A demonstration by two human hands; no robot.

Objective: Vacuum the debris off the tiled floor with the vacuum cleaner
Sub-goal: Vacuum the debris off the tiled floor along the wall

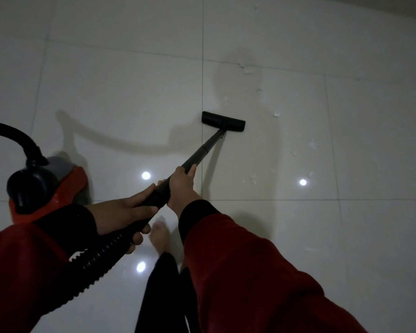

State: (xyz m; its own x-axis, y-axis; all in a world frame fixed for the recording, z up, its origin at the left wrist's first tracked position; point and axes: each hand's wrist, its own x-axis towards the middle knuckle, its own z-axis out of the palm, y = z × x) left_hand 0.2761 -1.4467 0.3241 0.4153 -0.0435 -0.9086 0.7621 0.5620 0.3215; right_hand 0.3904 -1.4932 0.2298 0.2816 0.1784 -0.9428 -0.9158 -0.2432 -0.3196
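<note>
Vacuum cleaner (51, 188), a red and black canister, sits on the tiled floor (120, 87) at the left side of the view, with its black ribbed hose (101, 251) arching off the left edge above it and running again under the left forearm up to the wand (202, 150). Pale debris (276, 114) lies scattered over the tiles to the right of and beyond the floor head (223, 121), some flecks near a grout line farther away, others closer toward the right; none of it touches the head. Three bright light reflections show on the glossy tiles, and a bare foot (159, 236) stands on the floor below the hands, beside a dark trouser leg (159, 292). Nothing lies between the head and the nearest scraps. The wand's long axis runs diagonally from the hands at lower centre up and to the right, tilted down so that the flat head rests on the floor just right of a vertical grout line, its wide side turned across the wand. The left hand (123, 215) wraps the handle end where hose meets tube, fingers (139, 236) curled closed around it. The right hand (181, 186) grips the tube farther up, fingers closed around it, thumb along the top. Both arms wear red sleeves (250, 272) with dark cuffs and reach forward.
</note>
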